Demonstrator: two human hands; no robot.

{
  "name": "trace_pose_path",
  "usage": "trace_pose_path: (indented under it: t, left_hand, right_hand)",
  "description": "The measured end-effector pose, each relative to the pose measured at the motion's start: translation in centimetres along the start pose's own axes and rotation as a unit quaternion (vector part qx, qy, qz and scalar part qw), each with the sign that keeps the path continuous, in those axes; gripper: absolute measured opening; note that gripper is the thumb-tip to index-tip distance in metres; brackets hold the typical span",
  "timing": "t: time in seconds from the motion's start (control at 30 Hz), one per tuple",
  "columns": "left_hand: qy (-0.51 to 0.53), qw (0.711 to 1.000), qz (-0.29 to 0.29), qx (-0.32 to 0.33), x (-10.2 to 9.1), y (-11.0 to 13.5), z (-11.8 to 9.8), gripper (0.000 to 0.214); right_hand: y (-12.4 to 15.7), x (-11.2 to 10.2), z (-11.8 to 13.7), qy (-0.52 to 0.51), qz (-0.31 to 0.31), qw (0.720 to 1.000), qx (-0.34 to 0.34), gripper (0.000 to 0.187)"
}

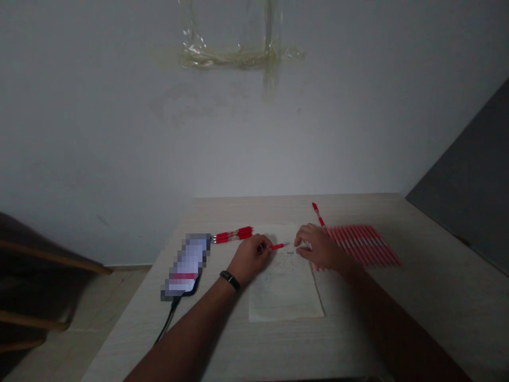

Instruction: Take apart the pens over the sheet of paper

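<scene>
My left hand [249,257] rests on a sheet of paper [284,294] with its fingers curled round a small red pen part [277,246] that pokes out to the right. My right hand [318,245] lies close by on the paper's upper right, fingers bent and pinched together near that red part; what they hold is too small to make out. A row of several red pens [363,244] lies just right of my right hand. One more red pen [318,215] lies behind it.
Two or three red pens [233,235] lie left of my left hand. A blurred-out phone [186,265] with a black cable [169,318] sits at the table's left. A dark chair [35,276] stands left of the pale wooden table [417,297]. The wall is close behind.
</scene>
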State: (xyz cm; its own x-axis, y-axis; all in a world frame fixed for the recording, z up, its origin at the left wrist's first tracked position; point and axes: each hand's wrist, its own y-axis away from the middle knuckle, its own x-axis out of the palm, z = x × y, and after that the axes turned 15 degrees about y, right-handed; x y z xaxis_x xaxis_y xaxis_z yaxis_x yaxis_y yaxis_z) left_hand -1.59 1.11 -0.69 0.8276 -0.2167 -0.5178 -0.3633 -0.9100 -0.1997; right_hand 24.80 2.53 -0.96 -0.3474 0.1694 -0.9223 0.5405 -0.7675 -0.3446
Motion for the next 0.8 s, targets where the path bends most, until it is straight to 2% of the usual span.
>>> trace_pose_path:
  t: [0.3,0.8]
  left_hand:
    - [0.009,0.999,0.038,0.032,0.0,0.1,-0.5,0.013]
    - [0.004,0.999,0.031,0.043,0.0,0.0,-0.4,0.013]
  right_hand:
    - [-0.6,-0.1,2.1,-0.032,-0.021,0.999,-0.021,0.006]
    - [-0.6,0.0,1.6,-0.028,-0.029,0.999,-0.017,0.007]
